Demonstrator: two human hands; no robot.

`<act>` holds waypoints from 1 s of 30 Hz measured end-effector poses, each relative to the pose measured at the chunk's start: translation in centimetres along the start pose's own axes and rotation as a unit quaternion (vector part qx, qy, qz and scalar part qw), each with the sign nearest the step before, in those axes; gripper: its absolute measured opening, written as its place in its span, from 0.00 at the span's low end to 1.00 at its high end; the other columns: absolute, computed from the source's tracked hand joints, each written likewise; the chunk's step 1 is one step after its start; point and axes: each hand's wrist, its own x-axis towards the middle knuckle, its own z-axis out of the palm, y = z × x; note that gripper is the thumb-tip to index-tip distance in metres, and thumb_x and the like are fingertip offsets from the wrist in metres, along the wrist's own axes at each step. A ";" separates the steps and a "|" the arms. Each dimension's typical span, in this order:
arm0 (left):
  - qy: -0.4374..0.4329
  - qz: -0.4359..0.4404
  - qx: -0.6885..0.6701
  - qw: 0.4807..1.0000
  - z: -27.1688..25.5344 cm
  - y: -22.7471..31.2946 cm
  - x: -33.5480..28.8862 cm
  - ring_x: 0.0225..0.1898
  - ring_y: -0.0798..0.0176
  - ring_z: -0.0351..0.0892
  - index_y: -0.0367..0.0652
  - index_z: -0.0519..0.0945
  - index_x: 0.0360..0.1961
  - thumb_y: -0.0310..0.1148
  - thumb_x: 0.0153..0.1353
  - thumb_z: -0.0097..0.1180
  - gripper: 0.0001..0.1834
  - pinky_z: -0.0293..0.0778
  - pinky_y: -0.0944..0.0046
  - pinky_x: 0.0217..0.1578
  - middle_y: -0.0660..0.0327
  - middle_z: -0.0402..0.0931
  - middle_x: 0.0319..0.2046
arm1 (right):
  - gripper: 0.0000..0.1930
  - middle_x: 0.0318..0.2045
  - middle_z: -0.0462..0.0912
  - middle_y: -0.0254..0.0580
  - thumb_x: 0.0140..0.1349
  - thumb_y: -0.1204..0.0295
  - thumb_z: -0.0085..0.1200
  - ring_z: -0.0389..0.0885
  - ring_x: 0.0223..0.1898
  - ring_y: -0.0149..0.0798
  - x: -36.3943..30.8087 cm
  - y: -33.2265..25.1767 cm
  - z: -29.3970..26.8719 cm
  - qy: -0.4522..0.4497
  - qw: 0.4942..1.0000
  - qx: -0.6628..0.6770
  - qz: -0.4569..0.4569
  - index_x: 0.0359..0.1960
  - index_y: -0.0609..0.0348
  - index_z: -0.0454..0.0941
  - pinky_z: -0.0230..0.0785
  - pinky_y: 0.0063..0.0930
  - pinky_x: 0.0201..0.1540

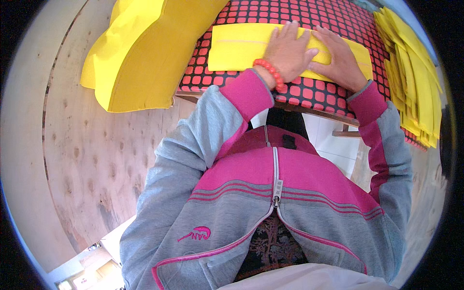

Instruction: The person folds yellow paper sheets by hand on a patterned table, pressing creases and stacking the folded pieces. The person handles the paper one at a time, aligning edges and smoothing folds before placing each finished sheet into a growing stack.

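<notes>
Both my hands lie on a folded yellow strip of fabric [237,53], which is stretched across the table from left to right. My left hand [290,53], with a red bead bracelet at its wrist, rests flat near the strip's middle, fingers pointing away from me. Just to its right, my right hand [340,60] presses on the same strip, its fingers extended and its thumb reaching toward the left hand. The two thumbs are close together. A faint line runs along the strip's left part. Neither hand grips anything.
A red-and-black patterned cover [316,99] lies on the table. To the left, a large yellow fabric sheet [140,58] drapes over the table's edge. Several folded yellow strips [411,77] are piled at the right edge, hanging down. A wooden board surface [96,150] extends at left.
</notes>
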 end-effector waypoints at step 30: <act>-0.086 -0.095 0.131 0.983 -4.3 -10.5 -5.1 0.75 0.45 0.51 0.42 0.63 0.72 0.64 0.68 0.41 0.42 0.49 0.34 0.69 0.44 0.54 0.73 | 0.27 0.67 0.69 0.55 0.73 0.52 0.41 0.63 0.70 0.53 -6.1 4.4 -2.6 0.002 0.960 -0.178 0.216 0.65 0.56 0.70 0.57 0.52 0.69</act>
